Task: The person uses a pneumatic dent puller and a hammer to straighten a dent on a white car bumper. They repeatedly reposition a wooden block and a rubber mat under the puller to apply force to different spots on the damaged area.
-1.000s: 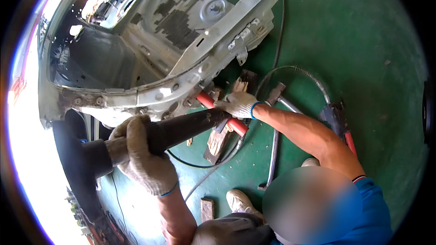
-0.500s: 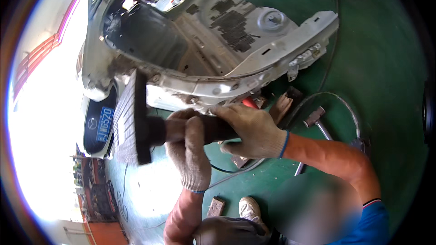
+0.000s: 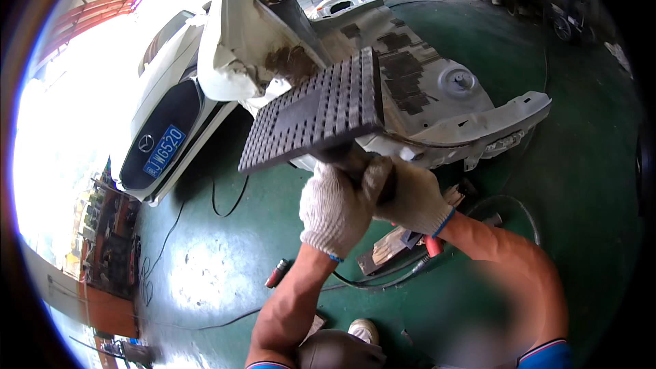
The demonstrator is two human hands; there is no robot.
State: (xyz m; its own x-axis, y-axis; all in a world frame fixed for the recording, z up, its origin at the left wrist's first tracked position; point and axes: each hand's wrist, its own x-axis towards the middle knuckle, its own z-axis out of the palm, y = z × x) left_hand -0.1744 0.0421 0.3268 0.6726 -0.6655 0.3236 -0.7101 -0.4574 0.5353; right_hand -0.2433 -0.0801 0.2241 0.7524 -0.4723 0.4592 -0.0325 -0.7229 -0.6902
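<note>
Both of my hands, in white knit gloves, hold up a tool with a broad rectangular dark grey plate, its face covered in rows of raised blocks. A short dark shaft comes off the back of the plate. My left hand is closed around the shaft just below the plate. Beside it, my right hand grips the shaft's lower part, and the gloves cover most of it. The tilted plate stands in front of a bare, cut-off car body section and hides part of it.
A white car stands at the left. On the green floor lie a wood block, a red cylinder, a black hose, and a small red-and-black object. Shelving lines the far left. A wheeled frame stands back right.
The plate has turned from nearly edge-on to show its blocked face. My hands and the tool now sit further right in view, and the view itself has shifted, showing more of the white car.
</note>
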